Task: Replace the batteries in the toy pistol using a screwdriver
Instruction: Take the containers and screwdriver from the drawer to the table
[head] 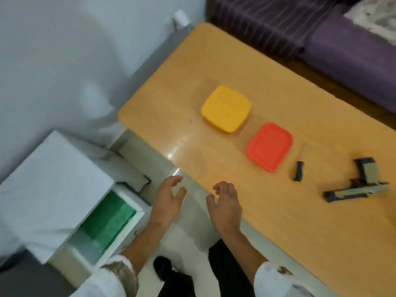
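Observation:
The toy pistol point(358, 183), black and olive, lies on the wooden table point(278, 221) at the right. A small screwdriver point(299, 166) with a black handle lies to its left. Beside that sit a red lidded box point(269, 146) and a yellow lidded box point(226, 108). My left hand point(169, 198) hovers off the table's near-left edge, fingers loosely curled, holding nothing. My right hand point(225, 202) hangs over the table's near edge, fingers relaxed and empty. Both hands are well left of the pistol.
A white cabinet point(49, 189) with a green item point(109, 217) inside stands to the left on the floor. A purple sofa point(342, 46) runs behind the table. My legs and a black shoe point(162, 269) show below.

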